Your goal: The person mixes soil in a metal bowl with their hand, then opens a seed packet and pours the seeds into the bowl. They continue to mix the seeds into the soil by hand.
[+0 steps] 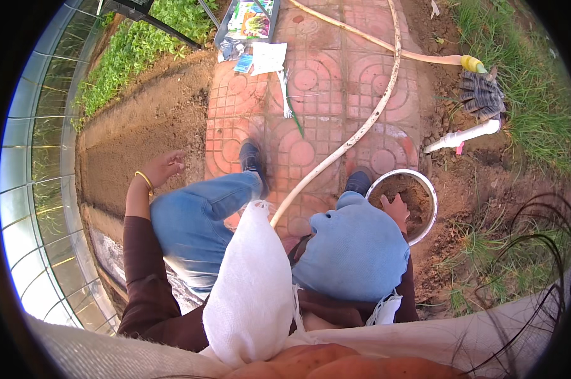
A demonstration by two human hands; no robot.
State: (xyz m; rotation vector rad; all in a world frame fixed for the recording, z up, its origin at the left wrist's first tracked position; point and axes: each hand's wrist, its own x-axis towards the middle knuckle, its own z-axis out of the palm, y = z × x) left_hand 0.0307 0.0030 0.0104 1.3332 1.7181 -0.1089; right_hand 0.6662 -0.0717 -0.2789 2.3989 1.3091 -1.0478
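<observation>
The right hand (pixel 396 208) reaches into the bucket (pixel 435 205), which stands at the right edge of the path (pixel 310 151) with brown soil (pixel 404 185) inside. The right knee (pixel 361 249) covers the bucket's lower left side and most of that forearm; the fingers lie against the soil, and whether they grip any of it I cannot tell. The left hand (pixel 164 167) is over the bed (pixel 140 120), left of the path, its fingers loosely bent; they are too small and blurred to show whether anything is pinched between them, and its height above the bed is unclear. A white cloth (pixel 250 278) hides the near end of the path and cuts off the hose (pixel 363 129), which curves along the path and leaves the picture at the top. The tray (pixel 274 22) at the far left of the path is cut by the upper edge, so its packets show only in part. Pale strips (pixel 285 95) lie on the path below it, hard to identify. Right of the path, a dark pleated piece (pixel 481 95) covers one end of the white pipe (pixel 462 136).
</observation>
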